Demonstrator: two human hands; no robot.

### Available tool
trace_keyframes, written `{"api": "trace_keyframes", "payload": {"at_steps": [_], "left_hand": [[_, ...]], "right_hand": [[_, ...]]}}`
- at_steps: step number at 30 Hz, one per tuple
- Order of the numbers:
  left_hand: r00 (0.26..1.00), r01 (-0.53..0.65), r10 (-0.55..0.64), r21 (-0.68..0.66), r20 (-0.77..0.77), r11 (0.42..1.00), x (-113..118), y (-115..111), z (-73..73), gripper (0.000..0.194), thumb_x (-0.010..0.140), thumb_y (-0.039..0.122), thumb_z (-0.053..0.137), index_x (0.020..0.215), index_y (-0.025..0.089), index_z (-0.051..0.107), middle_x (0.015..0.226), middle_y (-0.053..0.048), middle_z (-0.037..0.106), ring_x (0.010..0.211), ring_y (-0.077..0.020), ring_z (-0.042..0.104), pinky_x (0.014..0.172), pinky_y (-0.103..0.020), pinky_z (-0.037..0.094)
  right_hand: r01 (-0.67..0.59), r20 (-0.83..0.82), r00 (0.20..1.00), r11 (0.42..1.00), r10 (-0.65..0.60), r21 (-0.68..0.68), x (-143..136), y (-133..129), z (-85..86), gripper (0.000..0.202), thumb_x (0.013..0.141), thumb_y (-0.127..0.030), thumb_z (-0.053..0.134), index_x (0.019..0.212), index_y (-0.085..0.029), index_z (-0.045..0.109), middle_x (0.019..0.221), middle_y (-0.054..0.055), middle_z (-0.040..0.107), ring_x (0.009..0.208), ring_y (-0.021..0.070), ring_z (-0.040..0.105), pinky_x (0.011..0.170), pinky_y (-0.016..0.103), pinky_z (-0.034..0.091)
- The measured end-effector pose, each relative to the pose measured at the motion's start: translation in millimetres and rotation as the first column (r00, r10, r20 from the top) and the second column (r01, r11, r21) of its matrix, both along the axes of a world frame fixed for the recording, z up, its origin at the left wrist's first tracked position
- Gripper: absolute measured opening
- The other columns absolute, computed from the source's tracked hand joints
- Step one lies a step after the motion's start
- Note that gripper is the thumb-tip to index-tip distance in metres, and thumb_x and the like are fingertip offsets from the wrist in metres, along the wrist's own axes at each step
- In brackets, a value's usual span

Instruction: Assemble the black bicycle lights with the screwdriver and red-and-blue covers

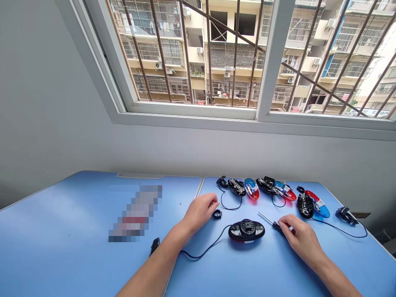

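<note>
My left hand (200,212) is closed, thumb and fingers pressed together; whatever it may hold is too small to make out. Just beside its fingertips a round black clamp ring (217,214) lies on the table. In my right hand (300,236) is a screwdriver (268,219), gripped by its black handle, its metal shaft pointing left and away from me. Between both hands rests an oval black bicycle light or horn unit (246,230), mount side up, with a red and white edge below. Its cable (201,256) runs left under my left forearm to a small black part (155,246).
Along the blue table's (93,247) far side lie opened black housings (236,187), red-and-blue covers (252,189) and cables. Another black housing (305,205) and a cabled clip (346,215) lie at right. A blurred patch (136,214) covers something at left. A barred window stands behind.
</note>
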State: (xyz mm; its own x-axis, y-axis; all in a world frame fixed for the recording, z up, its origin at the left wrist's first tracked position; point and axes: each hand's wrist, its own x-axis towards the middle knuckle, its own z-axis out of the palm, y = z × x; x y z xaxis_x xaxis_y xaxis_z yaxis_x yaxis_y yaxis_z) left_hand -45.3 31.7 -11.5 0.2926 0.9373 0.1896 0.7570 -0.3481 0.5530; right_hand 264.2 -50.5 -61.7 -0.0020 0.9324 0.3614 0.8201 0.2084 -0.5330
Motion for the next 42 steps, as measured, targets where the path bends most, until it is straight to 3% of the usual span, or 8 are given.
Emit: {"api": "trace_keyframes", "payload": {"at_steps": [3, 7, 12, 18, 28, 36, 42], "left_hand": [[0.999, -0.02, 0.018, 0.061, 0.043, 0.998, -8, 1, 6.2, 0.013, 0.083, 0.026, 0.05, 0.088, 0.022, 0.062, 0.09, -0.004, 0.066, 0.084, -0.0226, 0.059, 0.073, -0.029, 0.042], [0.981, 0.195, -0.194, -0.061, 0.017, 0.979, -16, 0, 6.7, 0.04, 0.074, 0.02, 0.061, 0.114, 0.024, 0.06, 0.123, -0.005, 0.062, 0.113, -0.0259, 0.053, 0.094, -0.031, 0.041], [0.938, 0.272, -0.299, -0.165, -0.177, 0.948, -12, -2, 2.7, 0.044, 0.073, 0.01, 0.057, 0.115, 0.024, 0.06, 0.119, -0.003, 0.063, 0.112, -0.0235, 0.055, 0.095, -0.03, 0.042], [0.943, 0.168, -0.195, -0.118, -0.271, 0.979, -8, 3, 4.5, 0.021, 0.078, 0.01, 0.053, 0.09, 0.021, 0.066, 0.096, -0.005, 0.065, 0.096, -0.0226, 0.059, 0.081, -0.028, 0.046], [0.915, -0.154, 0.126, -0.042, -0.384, 0.987, -6, 13, -6.6, 0.015, 0.086, 0.023, 0.054, 0.097, 0.018, 0.063, 0.098, -0.009, 0.063, 0.101, -0.0271, 0.057, 0.075, -0.03, 0.043], [0.906, -0.204, 0.154, -0.086, -0.394, 0.975, -9, 7, 2.0, 0.028, 0.085, 0.023, 0.056, 0.113, 0.02, 0.056, 0.108, -0.007, 0.062, 0.095, -0.0204, 0.062, 0.075, -0.025, 0.044], [0.876, -0.223, 0.155, -0.098, -0.457, 0.97, -3, 14, 0.7, 0.019, 0.087, 0.012, 0.053, 0.103, 0.018, 0.063, 0.104, -0.009, 0.064, 0.098, -0.0227, 0.062, 0.079, -0.029, 0.047]], "right_hand": [[-0.001, -0.001, 1.0, 1.0, 0.001, 0.003, 0, 0, 0.1, 0.032, 0.091, -0.042, 0.04, 0.076, -0.024, 0.062, 0.084, 0.005, 0.069, 0.071, 0.0189, 0.063, 0.056, 0.027, 0.047], [0.0, -0.002, 1.0, 1.0, 0.0, -0.003, 0, 0, 0.6, 0.031, 0.091, -0.04, 0.04, 0.077, -0.023, 0.062, 0.084, 0.005, 0.069, 0.07, 0.0189, 0.062, 0.056, 0.028, 0.047], [0.005, -0.004, 1.0, 0.999, -0.005, -0.036, 1, -1, 2.3, 0.03, 0.091, -0.039, 0.038, 0.077, -0.023, 0.06, 0.085, 0.005, 0.068, 0.068, 0.018, 0.061, 0.058, 0.028, 0.047], [0.011, -0.007, 1.0, 0.998, -0.011, -0.056, 1, -1, 3.1, 0.03, 0.091, -0.038, 0.038, 0.076, -0.024, 0.06, 0.085, 0.003, 0.068, 0.069, 0.018, 0.061, 0.059, 0.029, 0.046], [0.009, -0.003, 1.0, 0.998, -0.009, -0.064, 2, 0, -0.7, 0.03, 0.091, -0.04, 0.038, 0.078, -0.024, 0.06, 0.085, 0.003, 0.067, 0.07, 0.018, 0.061, 0.061, 0.029, 0.046], [-0.025, -0.001, 1.0, 0.997, 0.025, -0.067, 3, 1, -1.1, 0.032, 0.092, -0.04, 0.036, 0.08, -0.023, 0.06, 0.087, 0.005, 0.068, 0.073, 0.0191, 0.063, 0.064, 0.029, 0.047], [-0.046, 0.007, 0.999, 0.996, 0.047, -0.079, 4, 0, -0.8, 0.032, 0.092, -0.039, 0.035, 0.08, -0.024, 0.061, 0.087, 0.005, 0.068, 0.074, 0.0195, 0.063, 0.063, 0.029, 0.047]]}}
